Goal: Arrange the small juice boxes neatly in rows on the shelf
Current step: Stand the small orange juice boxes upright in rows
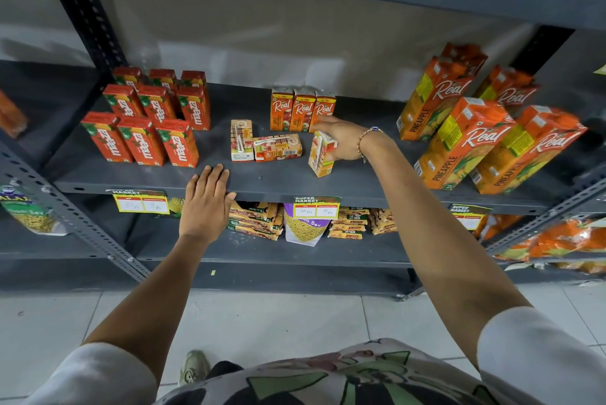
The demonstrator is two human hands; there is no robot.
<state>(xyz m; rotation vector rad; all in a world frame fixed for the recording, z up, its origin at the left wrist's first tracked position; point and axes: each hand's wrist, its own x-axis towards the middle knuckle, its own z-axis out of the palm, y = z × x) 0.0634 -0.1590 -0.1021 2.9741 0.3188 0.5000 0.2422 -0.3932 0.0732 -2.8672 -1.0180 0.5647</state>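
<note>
Three small orange Real juice boxes (301, 109) stand upright in a row at the back middle of the grey shelf (269, 181). Two more small boxes lie flat in front of them, one pointing away (241, 140), one sideways (277, 147). My right hand (341, 139) grips another small juice box (322, 154), tilted, just right of the flat ones. My left hand (207, 201) rests flat on the shelf's front edge, fingers together, holding nothing.
Several red Maaza cartons (144, 122) stand in rows on the left of the shelf. Tall Real pineapple cartons (465, 139) lean on the right. Price tags (316, 208) hang on the shelf lip. Snack packets (255, 217) fill the shelf below.
</note>
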